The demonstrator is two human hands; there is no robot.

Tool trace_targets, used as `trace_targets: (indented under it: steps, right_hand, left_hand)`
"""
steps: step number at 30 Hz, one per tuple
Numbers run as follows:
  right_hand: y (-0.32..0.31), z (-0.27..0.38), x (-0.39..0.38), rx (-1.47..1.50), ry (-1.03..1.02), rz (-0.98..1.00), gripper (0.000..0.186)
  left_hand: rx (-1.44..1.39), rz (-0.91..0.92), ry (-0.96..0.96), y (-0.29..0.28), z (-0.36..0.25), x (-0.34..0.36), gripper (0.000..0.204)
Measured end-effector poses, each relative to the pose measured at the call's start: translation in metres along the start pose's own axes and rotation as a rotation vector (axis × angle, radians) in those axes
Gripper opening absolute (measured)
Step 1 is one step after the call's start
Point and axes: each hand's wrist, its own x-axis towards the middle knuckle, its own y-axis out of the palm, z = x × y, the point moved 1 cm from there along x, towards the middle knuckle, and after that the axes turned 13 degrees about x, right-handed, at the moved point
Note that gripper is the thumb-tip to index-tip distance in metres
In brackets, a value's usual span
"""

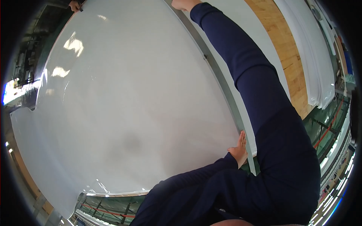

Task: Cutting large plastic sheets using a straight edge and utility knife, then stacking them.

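A long grey metal straightedge [222, 81] lies along the right part of a large glossy white sheet [135, 83]. My left hand [239, 151] rests on the straightedge's near end, fingers stretched out and thumb spread. My right arm reaches far forward across the sheet. At the upper picture edge, my right hand [184, 4] is beside the far part of the straightedge. The picture edge cuts off its fingers, so what they hold, if anything, is hidden. A small dark mark or notch sits midway along the straightedge.
Another person's hand [74, 5] is at the sheet's far left edge, with something small and dark. On the right are a wooden board surface [279, 34] and a stack of white sheets [311, 56]. A green surface [117, 205] with a red line shows beneath the near edge.
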Motion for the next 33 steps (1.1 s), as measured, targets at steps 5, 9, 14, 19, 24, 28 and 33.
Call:
trace_targets:
  steps: [5,9,14,19,24,28,33]
  right_hand:
    - [-0.018,-0.007,-0.071,-0.106,-0.006,0.152,0.049]
    - [-0.029,-0.009,-0.139,-0.098,0.021,0.118,0.053]
    - [-0.048,-0.019,-0.235,0.022,0.067,0.138,0.053]
    - [-0.066,-0.032,-0.325,0.086,0.125,0.184,0.065]
    - [-0.078,-0.048,-0.412,0.129,0.054,0.144,0.045]
    - [-0.093,-0.063,-0.482,0.167,0.098,0.188,0.04]
    - [-0.104,-0.08,-0.567,0.291,0.251,0.336,0.033]
  left_hand:
    - [-0.092,0.07,-0.051,0.003,-0.004,0.003,0.059]
    - [-0.046,0.011,-0.087,0.004,-0.002,0.004,0.051]
    - [-0.059,-0.048,-0.138,0.0,0.006,-0.001,0.047]
    - [-0.137,0.011,-0.067,-0.015,0.027,-0.006,0.053]
    - [-0.153,0.026,-0.009,-0.021,0.048,-0.01,0.061]
    - [-0.107,0.047,0.012,-0.021,0.053,-0.007,0.059]
    - [-0.062,0.095,0.063,-0.021,0.061,0.0,0.06]
